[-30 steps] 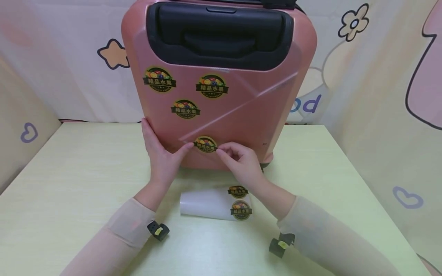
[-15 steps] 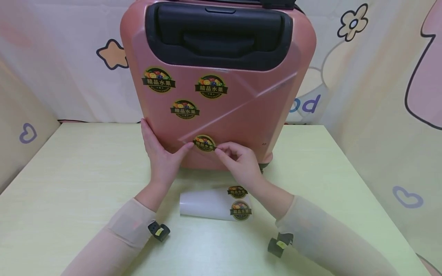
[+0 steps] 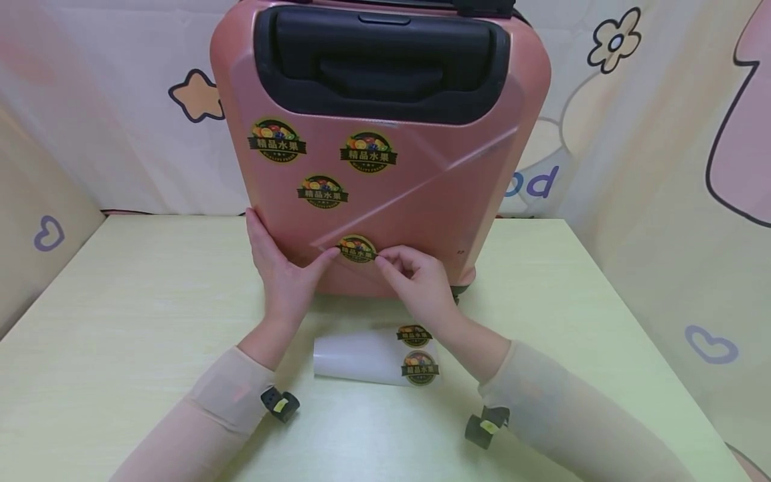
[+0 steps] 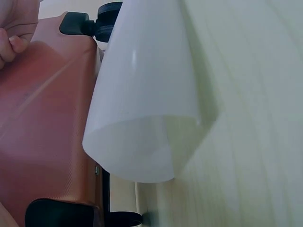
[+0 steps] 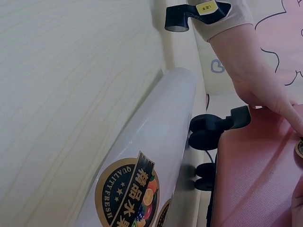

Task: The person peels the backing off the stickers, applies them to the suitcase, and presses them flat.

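Observation:
A pink suitcase (image 3: 415, 201) with a black handle panel (image 3: 385, 67) stands upright on the table. At its lower front is a round fruit sticker (image 3: 357, 250) with a dark lettered band. My right hand (image 3: 424, 284) pinches the band's right end between thumb and forefinger. My left hand (image 3: 279, 278) lies along the suitcase's lower left edge, fingers extended, its thumb tip at the band's left end. Three matching stickers, among them a middle one (image 3: 322, 193), are on the upper left of the front.
A curled white backing sheet (image 3: 355, 355) lies on the table (image 3: 150, 335) before the suitcase, with two stickers at its right end, one a round sticker (image 3: 420, 369). Black suitcase wheels (image 5: 204, 139) show in the right wrist view. A patterned curtain (image 3: 120, 100) hangs behind.
The sticker between the hands has shifted slightly upward and its lettering shows more level. Both hands have stayed almost in place.

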### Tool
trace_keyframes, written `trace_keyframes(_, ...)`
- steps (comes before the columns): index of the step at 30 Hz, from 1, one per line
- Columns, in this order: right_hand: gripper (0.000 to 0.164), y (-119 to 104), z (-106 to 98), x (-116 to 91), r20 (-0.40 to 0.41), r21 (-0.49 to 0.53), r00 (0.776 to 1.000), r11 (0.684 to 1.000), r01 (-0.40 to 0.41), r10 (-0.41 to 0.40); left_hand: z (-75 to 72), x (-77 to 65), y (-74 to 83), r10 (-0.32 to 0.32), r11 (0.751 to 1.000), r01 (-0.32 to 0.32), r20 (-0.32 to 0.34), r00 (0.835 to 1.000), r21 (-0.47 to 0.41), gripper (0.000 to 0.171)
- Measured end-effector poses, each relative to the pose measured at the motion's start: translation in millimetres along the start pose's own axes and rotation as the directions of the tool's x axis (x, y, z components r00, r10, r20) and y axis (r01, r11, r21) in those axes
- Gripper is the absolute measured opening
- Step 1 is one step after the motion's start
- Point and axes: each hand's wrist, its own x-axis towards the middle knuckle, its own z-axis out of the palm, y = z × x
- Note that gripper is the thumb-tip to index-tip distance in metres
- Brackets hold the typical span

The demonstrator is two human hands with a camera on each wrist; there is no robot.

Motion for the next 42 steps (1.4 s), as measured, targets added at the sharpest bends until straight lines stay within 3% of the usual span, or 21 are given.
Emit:
trace_keyframes(8,0.011,-1.5,0.7,0.2,-0.011,-0.012,1.0,1.0,-0.006,0.006,1.9,-3.6,3.3,-0.052,0.996,0.053,-0.019,0.998,0.071,0.121)
trace_keyframes(16,0.012,-2.5,0.2,0.5,-0.009,-0.044,1.0,0.999,0.014,-0.015,-0.1,-5.4,1.7,-0.038,0.994,0.04,-0.014,0.999,0.106,0.114)
trace_keyframes(42,0.016,-4.0,-6.4,-2.9,0.026,-0.068,1.0,0.998,-0.012,0.013,3.0,-6.2,-0.3,0.003,0.997,0.002,-0.064,0.998,0.079,0.112)
